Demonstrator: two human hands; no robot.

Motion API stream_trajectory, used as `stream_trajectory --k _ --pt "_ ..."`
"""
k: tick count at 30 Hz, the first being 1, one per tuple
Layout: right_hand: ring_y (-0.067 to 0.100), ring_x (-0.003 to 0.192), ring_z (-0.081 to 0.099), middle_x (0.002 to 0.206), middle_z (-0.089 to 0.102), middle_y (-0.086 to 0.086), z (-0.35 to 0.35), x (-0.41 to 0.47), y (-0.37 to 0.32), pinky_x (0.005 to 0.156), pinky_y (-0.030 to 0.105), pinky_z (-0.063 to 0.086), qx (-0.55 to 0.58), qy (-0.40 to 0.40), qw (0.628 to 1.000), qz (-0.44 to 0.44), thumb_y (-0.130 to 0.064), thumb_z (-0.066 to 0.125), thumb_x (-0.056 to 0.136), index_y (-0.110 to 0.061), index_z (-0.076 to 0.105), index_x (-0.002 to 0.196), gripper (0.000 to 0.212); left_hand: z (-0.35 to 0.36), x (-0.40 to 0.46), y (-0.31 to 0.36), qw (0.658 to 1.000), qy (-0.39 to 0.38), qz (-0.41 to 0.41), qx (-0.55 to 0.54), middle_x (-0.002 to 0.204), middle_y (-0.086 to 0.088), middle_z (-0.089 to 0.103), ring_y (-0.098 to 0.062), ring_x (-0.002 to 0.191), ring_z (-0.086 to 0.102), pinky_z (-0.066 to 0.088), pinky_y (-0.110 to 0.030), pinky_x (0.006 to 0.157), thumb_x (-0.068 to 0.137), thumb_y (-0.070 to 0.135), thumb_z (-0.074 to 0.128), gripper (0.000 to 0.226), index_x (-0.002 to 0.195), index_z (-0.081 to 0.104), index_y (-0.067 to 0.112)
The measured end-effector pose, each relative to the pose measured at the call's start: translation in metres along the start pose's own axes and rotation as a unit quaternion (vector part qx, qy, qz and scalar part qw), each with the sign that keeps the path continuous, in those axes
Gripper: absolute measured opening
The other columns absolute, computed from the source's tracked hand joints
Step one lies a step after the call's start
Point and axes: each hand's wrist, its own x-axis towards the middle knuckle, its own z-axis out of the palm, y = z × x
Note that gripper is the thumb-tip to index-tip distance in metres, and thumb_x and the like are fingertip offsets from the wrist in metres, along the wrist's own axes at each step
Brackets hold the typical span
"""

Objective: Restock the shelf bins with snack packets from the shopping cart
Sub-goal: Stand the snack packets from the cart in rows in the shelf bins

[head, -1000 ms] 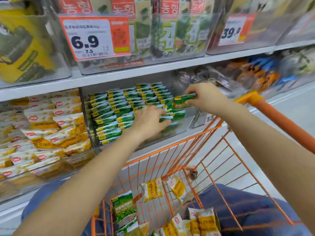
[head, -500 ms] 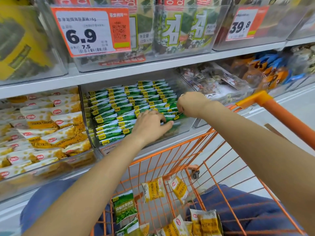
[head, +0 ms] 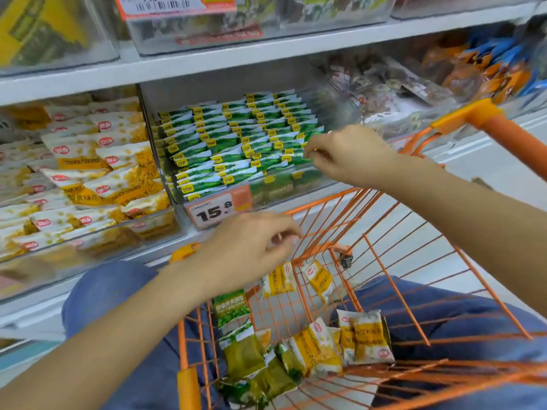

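The shelf (head: pixel 207 65) is seen across the upper half of the view, with clear bins set side by side on it. Below it, the orange shopping cart (head: pixel 399 261) is parked against the shelf front. The middle bin (head: pixel 319 184) is packed with neat rows of green packets (head: pixel 236 143); the bin to its left is filled with yellow packets (head: pixel 97 170). More green packets (head: pixel 245 350) and yellow ones (head: pixel 367 335) are left lying on the cart floor.

The right hand (head: pixel 349 155) is held at the bin's right front corner, fingers loosely curled; whether a packet is pinched cannot be told. The left hand (head: pixel 248 250) hangs over the cart rim, fingers relaxed and apart, with nothing held.

The next green packet is best picked by its top edge, kept upright, and slid into the front row so the label faces forward. Yellow packets should be kept for the left bin.
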Motion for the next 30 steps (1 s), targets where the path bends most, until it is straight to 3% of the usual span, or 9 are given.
stream_trajectory --k 3,5,10,13,15,17,21,25,30 --pt "0.028 0.039 0.047 0.05 0.057 0.003 0.021 -0.039 -0.043 0.04 0.021 0.029 0.05 0.012 0.992 -0.117 -0.023 0.045 0.079 -0.012 0.063 0.089 0.024 0.024 -0.025 -0.001 0.944 -0.308 -0.059 0.105 0.118 0.005 0.061 -0.018 0.108 0.058 0.046 -0.03 0.079 0.096 0.046 0.046 0.037 0.129 0.052 0.031" --pt "0.027 0.034 0.042 0.046 0.051 -0.001 0.035 -0.052 -0.054 0.04 0.016 0.015 0.073 0.038 0.991 -0.107 -0.019 0.05 0.077 -0.01 0.057 0.094 0.021 0.04 -0.03 -0.009 0.887 -0.403 -0.114 0.197 0.118 -0.005 0.06 -0.027 0.106 0.059 0.041 -0.031 0.07 0.097 0.04 0.047 0.038 0.13 0.05 0.021" --pt "0.021 0.041 0.043 0.054 0.052 0.0 0.062 -0.071 -0.083 0.038 0.021 0.026 0.104 0.049 0.964 -0.239 -0.017 0.047 0.088 -0.016 0.05 0.099 0.011 0.047 -0.032 -0.026 0.893 -0.328 -0.136 0.277 0.102 -0.006 0.06 -0.026 0.092 0.06 0.037 -0.031 0.062 0.1 0.024 0.044 0.021 0.115 0.055 0.015" --pt "0.021 0.056 0.052 0.069 0.06 0.004 0.092 -0.092 -0.124 0.043 0.021 0.027 0.094 -0.238 0.938 -0.234 -0.032 0.046 0.096 -0.012 0.058 0.103 0.024 0.045 -0.035 -0.03 0.896 -0.324 -0.15 0.263 0.101 -0.005 0.061 -0.026 0.091 0.061 0.039 -0.031 0.061 0.099 0.024 0.044 0.022 0.113 0.058 0.013" --pt "0.022 0.062 0.05 0.07 0.054 0.004 0.108 -0.103 -0.141 0.053 0.029 0.038 0.034 -0.485 0.858 -0.167 -0.054 0.043 0.095 -0.009 0.059 0.092 0.048 0.047 -0.035 -0.029 0.905 -0.316 -0.161 0.234 0.098 -0.005 0.06 -0.025 0.089 0.06 0.04 -0.031 0.059 0.1 0.029 0.042 0.025 0.109 0.058 0.013" --pt "0.019 0.059 0.045 0.066 0.048 0.002 0.122 -0.111 -0.151 0.053 0.031 0.039 0.008 -0.574 0.805 -0.149 -0.067 0.042 0.089 -0.008 0.058 0.077 0.062 0.048 -0.032 -0.027 0.912 -0.31 -0.173 0.205 0.095 -0.005 0.059 -0.024 0.085 0.058 0.037 -0.03 0.054 0.101 0.032 0.039 0.028 0.108 0.058 0.012" --pt "0.02 0.059 0.052 0.063 0.055 0.005 0.142 -0.117 -0.16 0.062 0.035 0.05 0.093 -0.61 0.781 -0.096 -0.06 0.049 0.09 -0.009 0.054 0.063 0.058 0.045 -0.033 -0.027 0.917 -0.294 -0.188 0.194 0.096 -0.004 0.058 -0.023 0.084 0.056 0.036 -0.031 0.055 0.1 0.03 0.04 0.026 0.113 0.056 0.013" --pt "0.016 0.065 0.063 0.065 0.063 0.001 0.124 -0.095 -0.135 0.072 0.031 0.056 0.194 -0.645 0.739 -0.01 -0.038 0.064 0.09 0.002 0.064 0.097 0.04 0.043 -0.034 -0.03 0.93 -0.264 -0.181 0.178 0.102 -0.006 0.061 -0.024 0.089 0.058 0.042 -0.032 0.06 0.099 0.037 0.042 0.032 0.117 0.056 0.015" --pt "0.009 0.074 0.07 0.078 0.071 0.002 0.051 -0.068 -0.064 0.069 0.021 0.056 0.413 -0.51 0.742 0.137 -0.021 0.067 0.088 -0.002 0.063 0.096 0.021 0.031 -0.029 -0.026 0.969 -0.114 -0.207 -0.071 0.103 0.008 0.069 -0.01 0.092 0.064 0.053 -0.035 0.083 0.096 0.043 0.05 0.026 0.113 0.061 0.028"
